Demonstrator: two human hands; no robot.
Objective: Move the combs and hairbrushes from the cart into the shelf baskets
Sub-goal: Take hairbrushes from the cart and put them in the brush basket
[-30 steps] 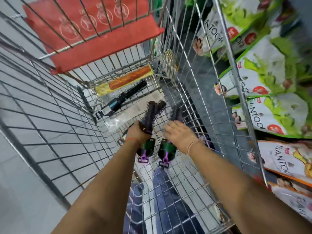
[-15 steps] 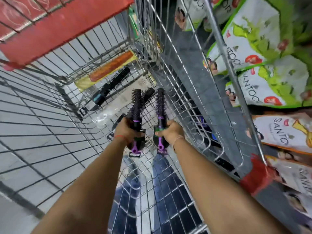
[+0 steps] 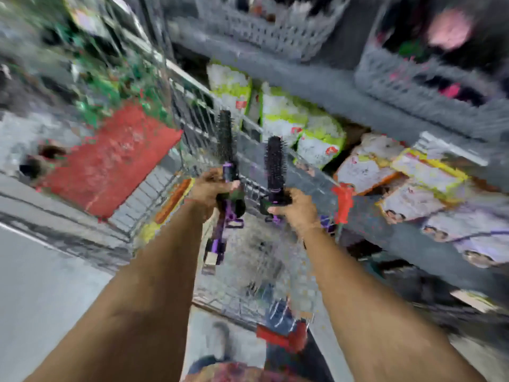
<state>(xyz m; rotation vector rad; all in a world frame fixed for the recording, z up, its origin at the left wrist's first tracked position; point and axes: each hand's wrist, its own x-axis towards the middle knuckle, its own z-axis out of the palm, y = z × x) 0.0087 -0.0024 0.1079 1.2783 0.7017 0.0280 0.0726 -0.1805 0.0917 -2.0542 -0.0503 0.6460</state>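
The frame is blurred by motion. My left hand (image 3: 208, 190) grips the handle of a black round hairbrush (image 3: 225, 139) with purple trim, held upright above the wire cart (image 3: 192, 111). A second black round hairbrush (image 3: 274, 164) stands upright in my right hand (image 3: 294, 209), level with the cart's right rim. Grey shelf baskets (image 3: 429, 89) sit on the upper shelf to the right, and another grey basket (image 3: 264, 31) is higher at the centre. An orange and yellow packet (image 3: 172, 201) lies in the cart's far end.
The cart's red child-seat flap (image 3: 110, 161) is at the left. Green and white packets (image 3: 292, 117) and orange-edged packets (image 3: 399, 175) fill the lower shelf at the right. Grey floor (image 3: 41, 271) lies to the left of the cart.
Both hands have lifted the two hairbrushes up out of the cart. The view has swung up and to the right, so the shelf baskets have come into sight.
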